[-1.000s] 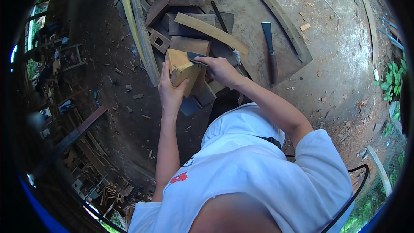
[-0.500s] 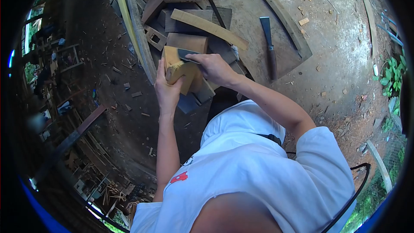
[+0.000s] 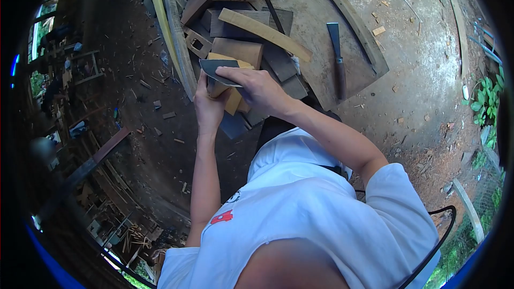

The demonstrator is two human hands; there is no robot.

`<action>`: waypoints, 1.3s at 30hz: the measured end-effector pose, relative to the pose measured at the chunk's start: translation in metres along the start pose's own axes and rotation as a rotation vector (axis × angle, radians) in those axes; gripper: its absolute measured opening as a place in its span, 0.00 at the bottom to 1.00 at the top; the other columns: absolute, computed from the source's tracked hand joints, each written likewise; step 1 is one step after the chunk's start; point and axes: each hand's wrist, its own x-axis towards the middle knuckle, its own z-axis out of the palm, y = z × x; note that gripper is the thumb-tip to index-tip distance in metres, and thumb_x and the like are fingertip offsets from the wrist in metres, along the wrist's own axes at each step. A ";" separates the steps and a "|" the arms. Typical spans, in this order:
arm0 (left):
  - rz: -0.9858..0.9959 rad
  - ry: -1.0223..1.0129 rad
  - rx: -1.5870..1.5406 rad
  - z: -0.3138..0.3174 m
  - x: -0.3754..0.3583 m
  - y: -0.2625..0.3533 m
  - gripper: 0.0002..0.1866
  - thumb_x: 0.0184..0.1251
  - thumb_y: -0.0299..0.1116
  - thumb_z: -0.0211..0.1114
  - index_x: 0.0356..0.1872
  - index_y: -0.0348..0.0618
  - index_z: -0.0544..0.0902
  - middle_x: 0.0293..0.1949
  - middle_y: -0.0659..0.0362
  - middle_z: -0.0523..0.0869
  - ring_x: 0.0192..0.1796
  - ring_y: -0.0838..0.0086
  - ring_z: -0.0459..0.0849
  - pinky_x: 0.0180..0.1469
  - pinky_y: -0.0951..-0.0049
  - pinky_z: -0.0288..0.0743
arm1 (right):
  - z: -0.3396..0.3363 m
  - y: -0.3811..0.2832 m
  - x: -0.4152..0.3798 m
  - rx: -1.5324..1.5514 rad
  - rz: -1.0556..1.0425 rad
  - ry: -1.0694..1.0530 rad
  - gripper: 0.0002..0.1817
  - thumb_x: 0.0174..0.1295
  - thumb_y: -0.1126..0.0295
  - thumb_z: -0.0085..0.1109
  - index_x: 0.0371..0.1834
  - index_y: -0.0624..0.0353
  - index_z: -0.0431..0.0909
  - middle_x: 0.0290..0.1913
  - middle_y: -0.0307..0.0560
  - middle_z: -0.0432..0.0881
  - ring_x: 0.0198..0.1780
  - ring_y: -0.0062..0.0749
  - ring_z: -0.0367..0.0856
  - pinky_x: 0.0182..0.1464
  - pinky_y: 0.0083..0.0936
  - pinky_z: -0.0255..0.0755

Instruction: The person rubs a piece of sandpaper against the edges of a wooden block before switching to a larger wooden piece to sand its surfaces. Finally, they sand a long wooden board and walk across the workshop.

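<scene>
Pressing a thin dark sheet (image 3: 211,66) over the top of a pale wooden block (image 3: 216,90), you have your right hand (image 3: 258,90) closed on the sheet's right end, fingers stretched out along it. Your left hand (image 3: 210,109) grips the block from the left side, the thumb side partly hidden under the sheet. The block sits in front of you, at the near edge of the wood pile. Just beyond it lies a brown block (image 3: 238,50), and past that a long pale strip (image 3: 266,34) slants across dark boards. Up to the left you've got a piece with a cut-out hole (image 3: 191,39). Off to your right, well apart, a dark-handled blade tool (image 3: 340,75) lies flat beside a curved timber (image 3: 350,17).
</scene>
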 end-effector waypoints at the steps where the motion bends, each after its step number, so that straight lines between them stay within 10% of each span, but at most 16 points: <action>1: 0.025 0.009 0.030 -0.001 0.002 0.001 0.40 0.50 0.24 0.75 0.68 0.36 0.69 0.50 0.49 0.86 0.52 0.70 0.85 0.55 0.69 0.77 | 0.002 0.005 -0.004 0.034 -0.012 0.036 0.27 0.52 0.82 0.56 0.59 0.60 0.73 0.52 0.57 0.82 0.51 0.53 0.82 0.53 0.40 0.78; 5: 0.189 0.077 0.093 0.004 0.000 -0.009 0.40 0.50 0.23 0.75 0.68 0.36 0.69 0.49 0.50 0.86 0.51 0.71 0.85 0.54 0.69 0.78 | -0.006 0.061 -0.014 -0.127 0.348 -0.245 0.27 0.52 0.81 0.56 0.60 0.60 0.74 0.52 0.58 0.82 0.52 0.51 0.82 0.53 0.39 0.78; 11: 0.026 -0.062 -0.016 -0.003 0.002 -0.005 0.41 0.49 0.22 0.75 0.68 0.33 0.68 0.50 0.48 0.85 0.51 0.68 0.85 0.54 0.70 0.78 | -0.001 -0.010 -0.001 -0.034 0.016 -0.024 0.29 0.52 0.83 0.58 0.62 0.58 0.74 0.55 0.58 0.81 0.54 0.53 0.81 0.55 0.38 0.77; 18: 0.154 0.011 0.039 0.001 0.005 -0.004 0.42 0.48 0.23 0.77 0.68 0.32 0.68 0.56 0.46 0.82 0.56 0.65 0.82 0.59 0.68 0.76 | -0.004 0.074 -0.027 -0.181 0.363 -0.182 0.22 0.56 0.77 0.55 0.57 0.59 0.77 0.46 0.62 0.83 0.45 0.56 0.83 0.48 0.45 0.78; 24: 0.037 -0.062 -0.236 -0.011 0.009 -0.010 0.40 0.50 0.20 0.75 0.68 0.33 0.68 0.53 0.50 0.83 0.53 0.69 0.83 0.56 0.70 0.77 | -0.004 0.099 -0.034 0.447 0.571 0.032 0.18 0.74 0.60 0.52 0.49 0.66 0.79 0.34 0.35 0.80 0.33 0.23 0.75 0.39 0.28 0.73; 28: 0.010 -0.122 -0.356 -0.017 0.019 -0.021 0.40 0.50 0.19 0.74 0.68 0.34 0.68 0.52 0.51 0.84 0.51 0.71 0.84 0.55 0.71 0.78 | -0.014 0.084 -0.024 0.528 0.734 0.053 0.16 0.70 0.64 0.53 0.53 0.63 0.79 0.37 0.49 0.86 0.39 0.31 0.82 0.46 0.31 0.73; 31: 0.004 -0.132 -0.337 -0.020 0.019 -0.016 0.40 0.49 0.19 0.75 0.67 0.33 0.68 0.52 0.52 0.84 0.52 0.70 0.84 0.55 0.71 0.78 | 0.004 0.072 -0.012 -0.139 0.505 -0.104 0.14 0.61 0.73 0.55 0.49 0.62 0.79 0.41 0.63 0.83 0.42 0.56 0.84 0.46 0.45 0.76; 39: 0.048 -0.098 -0.191 -0.019 0.020 -0.026 0.41 0.48 0.23 0.77 0.68 0.40 0.70 0.52 0.52 0.85 0.52 0.70 0.84 0.56 0.69 0.78 | 0.017 0.005 -0.002 -0.073 -0.008 0.059 0.25 0.54 0.80 0.55 0.59 0.57 0.75 0.44 0.59 0.84 0.45 0.54 0.84 0.49 0.41 0.78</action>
